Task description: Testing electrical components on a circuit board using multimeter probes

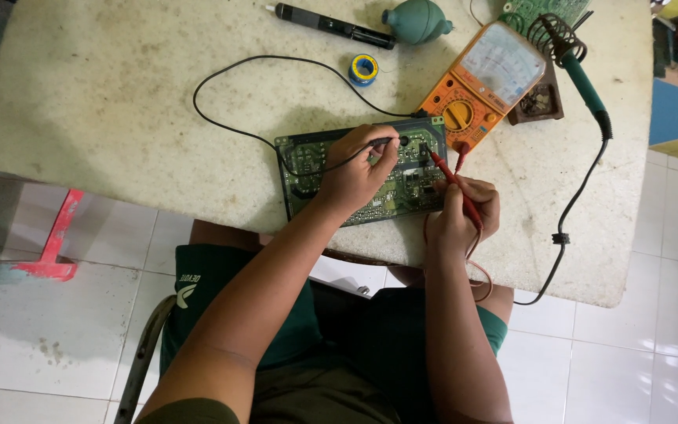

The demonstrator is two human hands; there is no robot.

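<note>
Green board (355, 177) flat on the table (119, 102), near the front edge. Left hand (357, 169) resting on it, fingers pinched shut around the black probe (380, 142), tip down on the board. Right hand (464, 212) just beside the board's right end, fingers closed on the red probe (453, 184), tip touching the board too. Orange meter (480, 82) right behind, soldering iron (578, 71) next to it.

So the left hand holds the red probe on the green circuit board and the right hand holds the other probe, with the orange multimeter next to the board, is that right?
Not quite. The head view shows the left hand holding the black probe on the green circuit board; the right hand holds the red probe. The orange multimeter does sit next to the board.
</note>
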